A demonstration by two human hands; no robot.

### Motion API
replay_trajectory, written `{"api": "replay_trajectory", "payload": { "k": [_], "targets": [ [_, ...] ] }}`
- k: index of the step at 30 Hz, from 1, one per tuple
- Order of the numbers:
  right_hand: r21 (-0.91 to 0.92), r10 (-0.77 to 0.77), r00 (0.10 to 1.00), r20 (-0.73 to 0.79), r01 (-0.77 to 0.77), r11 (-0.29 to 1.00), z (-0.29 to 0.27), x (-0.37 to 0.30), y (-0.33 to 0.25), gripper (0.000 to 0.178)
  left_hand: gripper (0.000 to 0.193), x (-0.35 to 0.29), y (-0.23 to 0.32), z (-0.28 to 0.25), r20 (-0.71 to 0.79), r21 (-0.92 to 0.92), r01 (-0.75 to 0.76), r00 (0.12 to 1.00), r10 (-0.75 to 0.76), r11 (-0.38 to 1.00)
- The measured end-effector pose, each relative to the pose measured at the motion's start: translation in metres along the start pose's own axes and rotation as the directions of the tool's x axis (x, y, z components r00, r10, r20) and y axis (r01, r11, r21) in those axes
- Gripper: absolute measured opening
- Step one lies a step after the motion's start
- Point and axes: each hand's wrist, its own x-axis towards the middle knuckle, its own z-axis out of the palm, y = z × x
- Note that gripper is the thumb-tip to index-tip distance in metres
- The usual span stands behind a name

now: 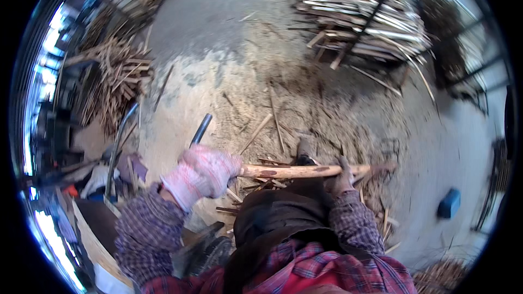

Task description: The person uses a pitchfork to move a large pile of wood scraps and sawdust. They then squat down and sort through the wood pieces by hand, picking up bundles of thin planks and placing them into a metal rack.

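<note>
My left hand (204,171), in a pale pink-and-white knitted glove, is closed round the left end of a peeled wooden stick (291,171). The stick lies nearly level across the front of my body, with brown patches on its pale surface. My right hand (342,178) grips it farther along, and its darker right end sticks out past that hand. Just above my left glove rises a short dark bar (202,129); its lower part is hidden, so I cannot tell whether the glove touches it.
Wood strips are piled at far right (370,19) and at left (117,79). Sawdust and loose sticks (275,114) litter the floor ahead, near my shoe (306,147). A bent metal pipe (115,152) stands at left. A blue container (449,203) sits on the right-hand floor.
</note>
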Motion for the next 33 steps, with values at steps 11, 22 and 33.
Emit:
{"api": "replay_trajectory", "payload": {
  "k": [11,22,33],
  "targets": [
    [0.234,0.137,0.971,-0.196,-0.089,0.968,0.015,0.143,-0.079,0.036,0.014,0.153,-0.102,-0.075,0.284,0.012,0.167,0.945,-0.164,0.986],
    [0.165,0.203,0.921,-0.331,-0.155,0.974,0.119,0.170,-0.057,0.033,0.008,0.150,-0.232,-0.053,-0.329,-0.149,0.057,0.939,-0.104,0.987],
    [-0.102,0.482,0.837,0.260,-0.472,0.876,0.434,0.149,0.067,0.032,0.025,-0.036,-0.442,-0.082,-0.603,0.155,0.647,0.661,-0.448,0.746]
  ]
}}
